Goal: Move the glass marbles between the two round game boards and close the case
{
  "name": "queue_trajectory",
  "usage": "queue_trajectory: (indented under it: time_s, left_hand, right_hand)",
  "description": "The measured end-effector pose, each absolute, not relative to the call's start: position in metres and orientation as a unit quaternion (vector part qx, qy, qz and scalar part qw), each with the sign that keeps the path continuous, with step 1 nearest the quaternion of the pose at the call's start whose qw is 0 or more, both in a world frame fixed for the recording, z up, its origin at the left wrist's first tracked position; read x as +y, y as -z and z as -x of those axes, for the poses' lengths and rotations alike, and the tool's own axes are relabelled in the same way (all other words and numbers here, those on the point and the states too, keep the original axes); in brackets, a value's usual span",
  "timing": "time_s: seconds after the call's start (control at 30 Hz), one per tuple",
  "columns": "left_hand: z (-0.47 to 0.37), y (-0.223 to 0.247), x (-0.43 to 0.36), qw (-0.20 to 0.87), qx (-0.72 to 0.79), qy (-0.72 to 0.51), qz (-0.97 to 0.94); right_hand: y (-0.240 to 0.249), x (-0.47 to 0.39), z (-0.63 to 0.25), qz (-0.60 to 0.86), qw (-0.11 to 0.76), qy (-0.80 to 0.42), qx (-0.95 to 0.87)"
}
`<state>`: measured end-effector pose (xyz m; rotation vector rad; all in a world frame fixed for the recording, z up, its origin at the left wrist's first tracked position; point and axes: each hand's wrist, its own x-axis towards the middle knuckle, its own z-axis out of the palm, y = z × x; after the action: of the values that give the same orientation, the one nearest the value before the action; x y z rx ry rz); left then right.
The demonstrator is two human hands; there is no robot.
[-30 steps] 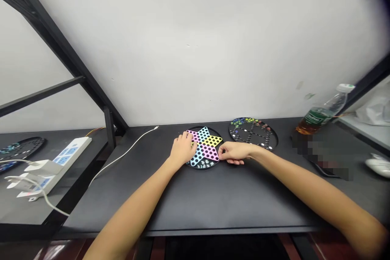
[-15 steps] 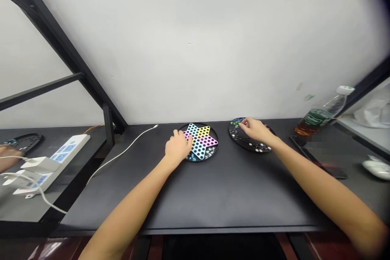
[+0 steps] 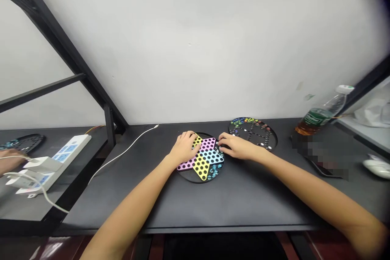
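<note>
A round black tray (image 3: 195, 181) on the dark table holds a star-shaped board (image 3: 202, 166) in yellow, pink and blue, full of round holes. Blue and clear marbles (image 3: 215, 170) lie around the star. My left hand (image 3: 185, 148) rests on the star's left part, fingers bent and slightly apart. At the tray's right rim is my right hand (image 3: 236, 146), its fingers curled over the marbles; whether it holds one is too small to tell. Behind it lies a second round black tray (image 3: 256, 134) with marbles of several colours and white pieces.
A tilted bottle (image 3: 317, 118) stands at the right beside a dark, partly pixelated object. A white mouse (image 3: 377, 167) is at the far right. On the left are a white cable (image 3: 122, 153), a power strip (image 3: 65, 156) and another person's hand (image 3: 11, 161).
My right hand has moved left from the second tray to the star tray. The star tray has turned and come slightly nearer, with my left hand still on it.
</note>
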<state>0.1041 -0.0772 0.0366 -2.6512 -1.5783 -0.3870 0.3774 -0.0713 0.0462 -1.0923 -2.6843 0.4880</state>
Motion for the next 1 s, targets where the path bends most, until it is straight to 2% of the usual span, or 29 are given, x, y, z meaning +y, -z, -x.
queue_trajectory:
  time_s: [0.1,0.27,0.5,0.77,1.0]
  left_hand:
    - [-0.103,-0.028,-0.074,-0.018,-0.504,0.147,0.851]
    - [-0.106,-0.022,-0.073,-0.012,-0.527,0.14,0.838]
    - [-0.111,-0.025,-0.077,-0.007,-0.546,0.128,0.828]
    - [-0.114,-0.026,-0.08,0.031,-0.556,0.127,0.821]
    - [-0.115,-0.023,-0.08,0.055,-0.56,0.138,0.815]
  right_hand:
    - [-0.044,-0.067,-0.374,0.394,0.094,-0.133,-0.905]
    - [-0.037,-0.072,-0.352,0.466,0.039,-0.088,-0.879]
    - [-0.036,-0.089,-0.328,0.57,-0.023,-0.093,-0.816]
    - [-0.038,-0.09,-0.315,0.59,-0.026,-0.071,-0.804]
    - [-0.036,-0.093,-0.308,0.62,0.037,-0.099,-0.777]
